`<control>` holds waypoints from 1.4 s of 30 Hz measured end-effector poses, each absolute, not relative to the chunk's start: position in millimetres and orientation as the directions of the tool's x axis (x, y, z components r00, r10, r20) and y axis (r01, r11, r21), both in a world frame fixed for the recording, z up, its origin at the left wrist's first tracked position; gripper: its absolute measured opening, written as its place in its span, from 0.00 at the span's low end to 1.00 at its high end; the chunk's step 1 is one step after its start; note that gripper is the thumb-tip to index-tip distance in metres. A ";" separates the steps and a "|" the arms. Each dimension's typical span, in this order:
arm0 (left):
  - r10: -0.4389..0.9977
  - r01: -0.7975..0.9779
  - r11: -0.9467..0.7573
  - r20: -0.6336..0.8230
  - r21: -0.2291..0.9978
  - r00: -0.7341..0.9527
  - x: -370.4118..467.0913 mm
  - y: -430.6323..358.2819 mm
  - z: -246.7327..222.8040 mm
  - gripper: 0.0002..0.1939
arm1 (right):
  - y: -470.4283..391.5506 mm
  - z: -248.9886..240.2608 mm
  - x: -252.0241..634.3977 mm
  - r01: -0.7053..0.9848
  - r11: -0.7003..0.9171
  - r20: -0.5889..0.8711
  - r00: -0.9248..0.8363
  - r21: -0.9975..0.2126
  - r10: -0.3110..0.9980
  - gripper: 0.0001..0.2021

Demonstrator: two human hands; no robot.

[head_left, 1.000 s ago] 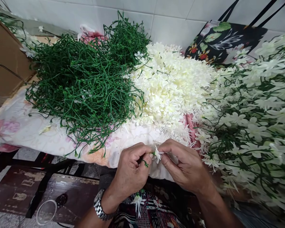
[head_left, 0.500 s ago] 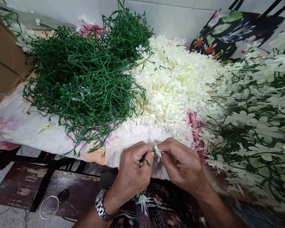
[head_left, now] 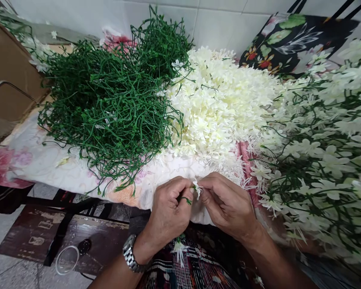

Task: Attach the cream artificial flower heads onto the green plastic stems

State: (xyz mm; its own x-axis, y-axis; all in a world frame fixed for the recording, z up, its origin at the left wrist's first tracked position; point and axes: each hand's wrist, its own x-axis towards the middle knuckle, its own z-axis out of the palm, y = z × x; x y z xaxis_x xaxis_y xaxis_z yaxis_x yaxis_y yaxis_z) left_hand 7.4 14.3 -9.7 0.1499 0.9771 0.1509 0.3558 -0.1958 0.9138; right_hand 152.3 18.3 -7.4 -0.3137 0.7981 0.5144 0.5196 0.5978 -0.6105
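My left hand (head_left: 172, 204) is closed on a green artificial stem (head_left: 186, 200), whose lower end shows below the fingers. At its tip sits a small white artificial flower (head_left: 197, 188), between both hands. My right hand (head_left: 230, 204) pinches the flower's right side with thumb and forefinger; its fingertips partly hide the petals. Beyond the hands lies a heap of loose white petals (head_left: 219, 108). Left of that is a tangled pile of bare green stems (head_left: 114, 104). Many stems with white flowers attached (head_left: 327, 160) are massed at the right.
A floral cloth (head_left: 45, 156) covers the work surface. A cardboard box (head_left: 12, 68) stands at the far left, and a black floral bag (head_left: 301, 44) leans on the tiled wall. Below left is a worn brown board (head_left: 96, 233) with a white ring (head_left: 67, 260). Another flower (head_left: 179, 249) lies on my lap.
The flower between my hands has turned slightly and now sits a little lower to the left. My hands stay nearly in place. The view has shifted slightly.
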 end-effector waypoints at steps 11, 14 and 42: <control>0.988 0.128 -0.082 0.063 0.988 0.144 -0.4 13.2 -4.5 0.07 | 11.6 4.2 153.9 0.496 0.594 0.481 -0.348 -0.634 0.805 0.06; 0.985 0.144 -0.102 0.080 0.984 0.151 0.0 13.8 -4.1 0.07 | 13.3 4.8 154.1 0.520 0.609 0.487 -0.367 -0.599 0.792 0.07; 0.913 0.424 -0.361 0.223 0.831 0.341 3.6 14.4 -10.0 0.11 | 12.7 -10.2 169.2 0.493 0.651 0.444 -0.480 -0.577 0.757 0.09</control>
State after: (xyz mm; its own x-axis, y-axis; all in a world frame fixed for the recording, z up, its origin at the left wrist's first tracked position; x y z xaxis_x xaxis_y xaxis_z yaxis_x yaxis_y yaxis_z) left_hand 3.6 14.4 -10.0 0.3406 0.9134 0.2230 0.4236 -0.3608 0.8309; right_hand 169.2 12.7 -10.2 -0.4796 0.7571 0.4435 0.4934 0.6507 -0.5772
